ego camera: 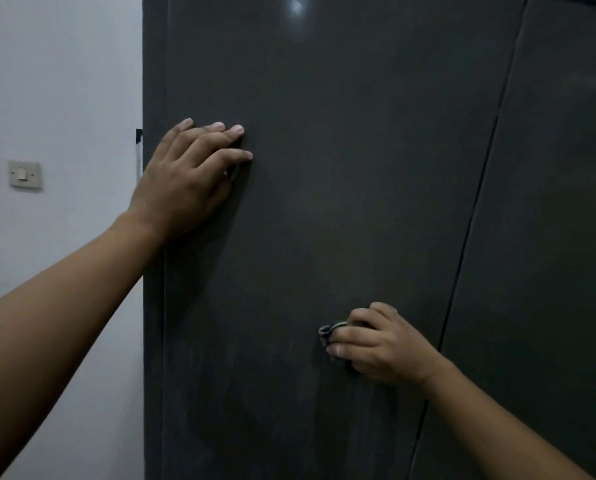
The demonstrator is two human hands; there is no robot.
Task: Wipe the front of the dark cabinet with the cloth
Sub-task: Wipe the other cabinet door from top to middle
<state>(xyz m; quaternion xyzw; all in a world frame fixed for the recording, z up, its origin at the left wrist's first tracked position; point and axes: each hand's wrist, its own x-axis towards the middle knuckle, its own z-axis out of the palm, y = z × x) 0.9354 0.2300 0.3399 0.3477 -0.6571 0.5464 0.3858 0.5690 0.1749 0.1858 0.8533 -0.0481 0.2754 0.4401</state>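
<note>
Head camera: dark cabinet (pixel 358 168) front filling most of view. At 10 o'clock, left hand (pixel 182 178) pressing flat on it, fingers straight. At 5 o'clock, right hand (pixel 383 344) pinching bunched grey cloth (pixel 325 335) against door. At 9 o'clock, wall switch (pixel 24 173).

I read the cabinet (pixel 358 188) as a dark grey, glossy, upright front, split by a thin seam (pixel 471 216) into two panels, with the cloth (pixel 325 336), small, dark and bunched, against the left panel low down.
</note>
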